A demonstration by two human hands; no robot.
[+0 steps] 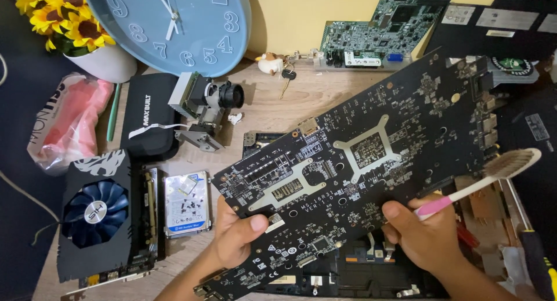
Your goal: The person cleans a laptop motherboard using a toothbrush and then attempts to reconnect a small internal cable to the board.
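Note:
A large black circuit board [371, 162] with two silver X-shaped brackets is tilted above the desk. My left hand [235, 237] grips its lower left edge, thumb on top. My right hand [426, 237] holds a pink and white toothbrush [487, 182] at the board's lower right edge, with the bristle head sticking out to the right past the board. Under the board lies an open laptop base [354, 275], mostly hidden.
On the wooden desk at the left are a graphics card with a blue fan [96, 214], a hard drive [185, 203], a black pouch [149, 115], a small camera module [206, 107] and a pink bag [69, 121]. A blue clock [168, 25], a flower pot [101, 60] and a green board [383, 25] stand at the back.

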